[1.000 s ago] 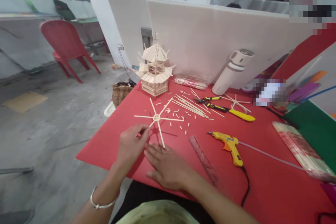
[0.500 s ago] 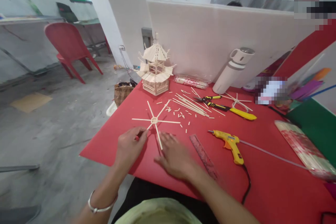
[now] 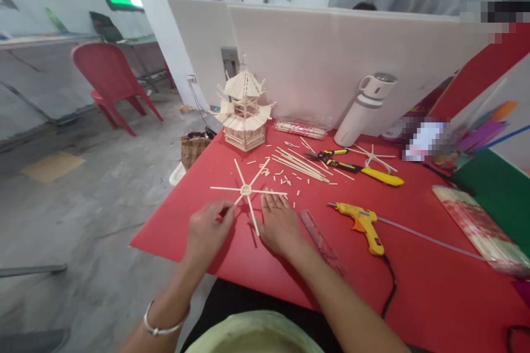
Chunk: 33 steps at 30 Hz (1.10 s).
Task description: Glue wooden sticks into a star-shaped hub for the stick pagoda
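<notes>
A star-shaped frame of thin wooden sticks [image 3: 245,190], its spokes spreading from a small hub, is in front of me above the red table. My left hand [image 3: 210,226] pinches the spoke that points down and left. Close to the right side of the frame is my right hand [image 3: 279,220], palm down with fingers stretched out, between the lower spoke and the right one. Its fingertips reach the right-hand spoke; I cannot tell whether they touch it. Loose sticks [image 3: 300,165] and short cut pieces [image 3: 285,180] lie just beyond.
A stick pagoda model [image 3: 244,110] stands at the back left corner of the red table [image 3: 430,287]. Rightward are a yellow glue gun [image 3: 364,225] with its cord, cutting pliers [image 3: 351,168], a ruler [image 3: 321,240], a white flask [image 3: 364,110] and bagged sticks [image 3: 480,229].
My right hand has moved up and slightly right, toward the right-hand spoke. The left hand keeps its pinch, and the frame sits almost as before.
</notes>
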Each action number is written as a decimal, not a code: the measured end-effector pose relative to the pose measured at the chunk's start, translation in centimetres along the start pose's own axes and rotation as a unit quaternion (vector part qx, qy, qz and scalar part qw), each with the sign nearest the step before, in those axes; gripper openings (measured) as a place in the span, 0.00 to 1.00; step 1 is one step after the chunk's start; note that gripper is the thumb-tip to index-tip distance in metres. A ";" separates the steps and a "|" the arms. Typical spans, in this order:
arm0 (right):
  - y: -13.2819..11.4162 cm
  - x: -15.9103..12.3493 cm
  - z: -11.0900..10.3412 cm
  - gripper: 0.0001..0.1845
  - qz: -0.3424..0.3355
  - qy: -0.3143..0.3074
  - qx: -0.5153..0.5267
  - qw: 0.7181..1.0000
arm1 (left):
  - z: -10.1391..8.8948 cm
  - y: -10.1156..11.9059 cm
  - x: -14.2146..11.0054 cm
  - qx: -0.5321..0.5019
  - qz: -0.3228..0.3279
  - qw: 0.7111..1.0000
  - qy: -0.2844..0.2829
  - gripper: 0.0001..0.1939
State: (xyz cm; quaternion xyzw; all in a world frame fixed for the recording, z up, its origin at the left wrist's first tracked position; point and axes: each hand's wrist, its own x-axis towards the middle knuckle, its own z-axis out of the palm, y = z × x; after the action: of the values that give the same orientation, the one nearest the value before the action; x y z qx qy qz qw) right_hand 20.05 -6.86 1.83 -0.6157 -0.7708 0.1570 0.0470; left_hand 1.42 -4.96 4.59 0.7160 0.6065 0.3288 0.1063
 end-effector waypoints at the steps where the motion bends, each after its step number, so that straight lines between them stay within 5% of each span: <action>1: -0.1 0.0 -0.1 0.44 0.013 0.004 0.000 1.000 | -0.1 0.1 0.1 -0.002 -0.002 1.000 0.003 0.13; 3: -0.7 -0.9 0.1 0.43 -0.038 0.006 0.015 0.999 | -0.2 0.1 0.2 -0.007 -0.011 1.000 0.007 0.12; 6: -1.7 -2.5 0.7 0.38 -0.221 -0.047 0.048 0.973 | -0.1 0.0 0.3 -0.008 -0.014 1.000 0.008 0.13; 8: -1.4 -2.1 0.6 0.39 -0.202 -0.053 0.038 0.977 | 0.2 0.0 0.3 -0.008 -0.007 1.000 0.004 0.13; 14: 1.7 0.2 -1.4 0.45 0.002 -0.005 -0.005 1.000 | 0.1 -0.2 0.1 -0.006 -0.004 1.000 0.003 0.12; 18: -0.2 -2.8 -1.0 0.40 -0.134 -0.036 0.029 0.990 | 0.3 -0.5 -0.2 -0.007 -0.017 1.000 0.008 0.12; 22: -2.2 -3.2 -0.3 0.42 -0.123 -0.019 0.028 0.992 | 0.5 -0.3 -0.3 -0.001 -0.012 1.000 -0.015 0.12; 33: -2.3 -2.2 -0.9 0.39 -0.122 -0.004 0.017 0.992 | 0.4 0.0 -0.3 -0.009 -0.007 1.000 -0.001 0.13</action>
State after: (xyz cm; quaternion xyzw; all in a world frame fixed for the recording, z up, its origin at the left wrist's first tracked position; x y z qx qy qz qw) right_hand 18.66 -9.29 3.60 -0.5155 -0.8376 0.1652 0.0735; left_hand 1.66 -5.11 4.21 0.7114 0.6082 0.3326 0.1153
